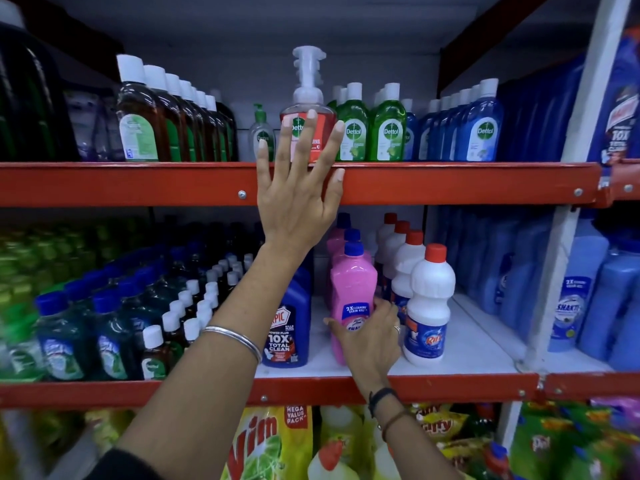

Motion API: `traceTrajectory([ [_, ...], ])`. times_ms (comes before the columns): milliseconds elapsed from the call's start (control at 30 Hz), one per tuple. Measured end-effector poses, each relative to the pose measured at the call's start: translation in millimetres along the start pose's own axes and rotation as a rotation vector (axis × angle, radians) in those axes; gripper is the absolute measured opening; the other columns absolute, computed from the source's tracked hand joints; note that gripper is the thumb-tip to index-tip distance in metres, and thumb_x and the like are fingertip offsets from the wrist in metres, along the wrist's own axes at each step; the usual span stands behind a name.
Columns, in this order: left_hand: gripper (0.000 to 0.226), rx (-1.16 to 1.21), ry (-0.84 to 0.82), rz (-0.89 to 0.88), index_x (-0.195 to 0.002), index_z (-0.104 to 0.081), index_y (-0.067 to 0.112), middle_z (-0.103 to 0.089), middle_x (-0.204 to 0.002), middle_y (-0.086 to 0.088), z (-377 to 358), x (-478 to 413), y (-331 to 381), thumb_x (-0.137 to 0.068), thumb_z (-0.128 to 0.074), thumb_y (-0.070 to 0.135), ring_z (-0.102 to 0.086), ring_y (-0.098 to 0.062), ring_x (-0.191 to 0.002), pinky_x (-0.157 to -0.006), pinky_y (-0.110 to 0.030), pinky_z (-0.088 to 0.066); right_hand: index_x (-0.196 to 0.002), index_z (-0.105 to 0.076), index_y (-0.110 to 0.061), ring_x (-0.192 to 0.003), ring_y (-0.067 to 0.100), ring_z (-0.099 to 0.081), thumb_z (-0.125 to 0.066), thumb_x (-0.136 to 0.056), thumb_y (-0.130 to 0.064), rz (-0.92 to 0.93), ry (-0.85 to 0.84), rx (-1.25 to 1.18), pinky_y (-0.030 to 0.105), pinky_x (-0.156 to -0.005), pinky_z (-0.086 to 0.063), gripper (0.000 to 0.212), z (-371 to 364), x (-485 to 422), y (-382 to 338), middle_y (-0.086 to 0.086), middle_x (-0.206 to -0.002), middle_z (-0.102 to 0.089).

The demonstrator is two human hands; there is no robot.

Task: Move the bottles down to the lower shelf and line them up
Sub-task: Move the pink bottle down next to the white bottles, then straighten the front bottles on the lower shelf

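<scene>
The left hand [298, 188] reaches up with fingers spread wide and open, its palm over the front edge of the red upper shelf [138, 183] and its fingertips [311, 114] lying against the front of a red pump bottle [308, 133], not closed around it. That pump bottle stands upright on the upper shelf, with a small clear pump bottle [262, 135] just to its left and green bottles [370, 129] just to its right; a row of brown bottles [166, 123] stands further left and blue bottles [467, 129] further right. A silver bangle [235, 337] circles the left wrist. Below the upper shelf, on the white lower shelf [464, 355], the right hand [370, 337] grips the lower part of a pink bottle [351, 296], thumb at the bottle's left side and fingers wrapped round its right. The pink bottle stands upright at the front of a pink row, with a dark blue bottle [287, 330] just to its left and a white bottle with a red cap [429, 306] just to its right. Dark bands [382, 398] sit on the right wrist.
</scene>
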State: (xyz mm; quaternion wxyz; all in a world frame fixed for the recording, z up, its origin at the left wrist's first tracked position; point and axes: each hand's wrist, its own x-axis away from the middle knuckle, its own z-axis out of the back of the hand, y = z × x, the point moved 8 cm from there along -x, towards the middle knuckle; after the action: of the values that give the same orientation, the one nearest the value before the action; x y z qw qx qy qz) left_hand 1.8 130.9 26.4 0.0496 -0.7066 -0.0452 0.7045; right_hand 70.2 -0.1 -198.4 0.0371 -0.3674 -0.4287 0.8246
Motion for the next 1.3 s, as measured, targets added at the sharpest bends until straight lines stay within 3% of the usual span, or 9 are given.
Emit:
traceTrajectory([
  [333, 0.049, 0.021, -0.056, 0.034, -0.15, -0.027, 0.03, -0.031, -0.157, -0.005, 4.3, 1.7, 2.8, -0.102, -0.032, 0.042, -0.026, -0.026, -0.146, -0.118, -0.049, -0.015, -0.125, -0.04, -0.008, -0.1, 0.028, -0.057, -0.067, -0.056, -0.072, 0.021, -0.018, 0.086, 0.029, -0.058, -0.047, 0.098, 14.5, 8.3, -0.8, 0.013, -0.119, -0.049],
  [467, 0.047, 0.237, -0.042, 0.048, -0.147, -0.035, 0.021, -0.035, -0.155, -0.007, 16.8, 34.1, 25.5, -0.101, -0.035, 0.033, -0.026, -0.023, -0.145, -0.12, -0.045, -0.008, -0.126, -0.039, -0.017, -0.105, 0.017, -0.052, -0.061, -0.072, -0.066, 0.144, 0.084, -0.325, 0.008, -0.07, -0.039, 0.075, 53.1, 11.7, 9.3, 0.0, -0.123, -0.043],
  [600, 0.043, 0.652, -0.074, 0.035, -0.141, -0.041, 0.015, -0.04, -0.151, -0.009, 24.0, 82.1, 68.7, -0.1, -0.036, 0.023, -0.029, -0.023, -0.144, -0.117, -0.045, -0.023, -0.125, -0.042, -0.036, -0.117, 0.007, -0.044, -0.045, -0.084, -0.063, 0.11, 0.137, -0.644, 0.01, -0.091, -0.035, 0.049, 93.6, -4.9, 49.0, -0.021, -0.118, -0.041],
  [667, 0.043, 0.922, -0.206, 0.153, -0.141, -0.042, 0.015, -0.039, -0.152, -0.006, 12.2, 106.4, 91.8, -0.099, -0.036, 0.023, -0.032, -0.02, -0.143, -0.116, -0.038, -0.028, -0.123, -0.042, -0.046, -0.124, 0.006, -0.041, -0.034, -0.083, -0.07, 0.004, 0.024, -0.711, 0.02, -0.1, -0.034, 0.048, 96.4, -25.3, 69.8, -0.022, -0.128, -0.043],
  [733, 0.041, 1.191, -0.414, 0.392, -0.141, -0.042, 0.025, -0.041, -0.15, 0.01, -7.4, 133.0, 117.5, -0.101, -0.035, 0.029, -0.035, -0.008, -0.14, -0.113, -0.024, -0.03, -0.127, -0.04, -0.041, -0.13, 0.011, -0.037, -0.026, -0.073, -0.082, -0.135, -0.152, -0.773, 0.037, -0.107, -0.032, 0.069, 89.0, -43.0, 89.8, -0.01, -0.138, -0.041],
  [833, 0.032, 1.462, -0.712, 0.824, -0.135, -0.037, 0.042, -0.043, -0.133, 0.041, -40.3, 178.3, 154.0, -0.104, -0.027, 0.04, -0.039, 0.014, -0.127, -0.099, -0.009, -0.037, -0.129, -0.044, -0.034, -0.129, 0.019, -0.038, -0.02, -0.054, -0.095, -0.356, -0.423, -0.833, 0.048, -0.102, -0.032, 0.099, 72.0, -52.1, 111.8, -0.005, -0.14, -0.043],
  [967, 0.042, 1.504, -0.849, 1.146, -0.129, -0.036, 0.053, -0.033, -0.141, 0.025, -58.9, 217.4, 169.2, -0.094, -0.014, 0.056, -0.032, -0.008, -0.136, -0.109, -0.041, -0.034, -0.111, -0.062, -0.032, -0.121, 0.024, -0.044, -0.017, -0.064, -0.083, -0.52, -0.585, -0.962, 0.055, -0.101, -0.032, 0.082, 62.8, -52.0, 124.4, 0.0, -0.133, -0.051],
  [1100, 0.078, 1.484, -0.869, 1.208, -0.129, -0.043, 0.051, -0.035, -0.149, 0.011, -62.8, 227.1, 170.0, -0.066, -0.021, 0.091, -0.031, -0.015, -0.139, -0.112, -0.053, -0.028, -0.106, -0.066, -0.029, -0.12, 0.024, -0.045, -0.021, -0.067, -0.08, -0.564, -0.654, -1.021, 0.055, -0.099, -0.033, 0.079, 58.1, -55.4, 129.4, 0.0, -0.128, -0.054],
  [1300, 0.059, 1.493, -0.831, 1.28, -0.125, -0.048, 0.049, -0.03, -0.156, 0.005, -70.3, 231.8, 170.5, -0.079, -0.015, 0.068, -0.027, -0.02, -0.143, -0.114, -0.056, -0.023, -0.111, -0.065, -0.028, -0.121, 0.024, -0.046, -0.022, -0.072, -0.078, -0.553, -0.704, -1.034, 0.059, -0.106, -0.031, 0.077, 52.9, -56.7, 131.6, 0.001, -0.132, -0.052],
])
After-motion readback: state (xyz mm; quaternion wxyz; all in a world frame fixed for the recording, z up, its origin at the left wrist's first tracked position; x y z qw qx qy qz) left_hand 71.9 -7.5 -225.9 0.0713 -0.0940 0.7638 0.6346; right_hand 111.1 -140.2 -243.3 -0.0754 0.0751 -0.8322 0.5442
